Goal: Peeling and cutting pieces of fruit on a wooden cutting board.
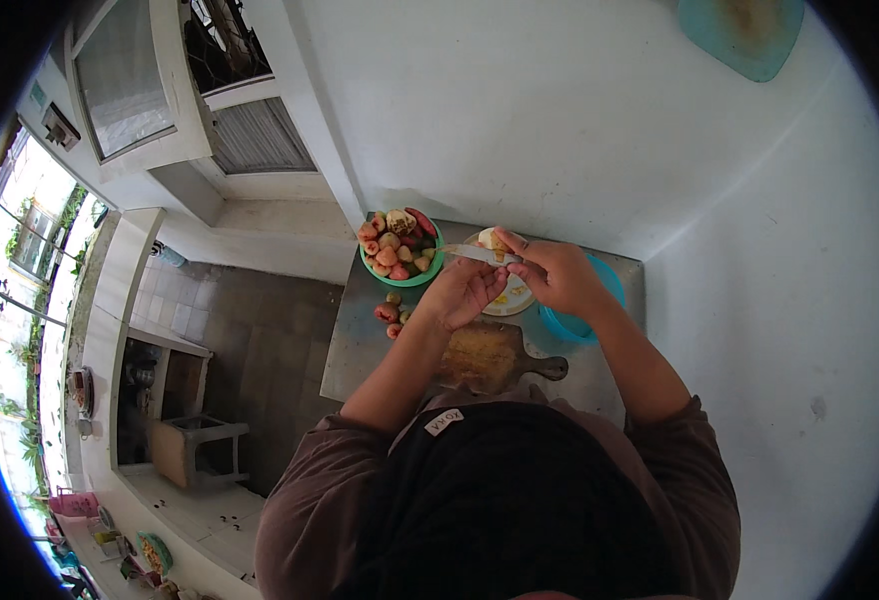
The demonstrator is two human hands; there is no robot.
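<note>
In the head view, my right hand [556, 274] grips a knife [473, 253] whose blade points left over a pale plate [518, 298] with small scraps on it. A cream-coloured piece of fruit [490, 239] with a brown patch is at its index finger. My left hand [463, 289] is palm up with curled fingers, its fingertips close under the knife; whether it holds anything cannot be told. A green bowl [408, 282] heaped with reddish and pale fruits stands at the left, and several loose fruits [387, 311] lie below it.
A worn wooden cutting board [484, 352] with a dark handle lies nearest my body on the metal-looking table [357, 360]. The blue bowl [610, 281] stands partly under my right forearm. White walls [529, 127] border the table's far and right sides. A stool [184, 450] stands at the lower left.
</note>
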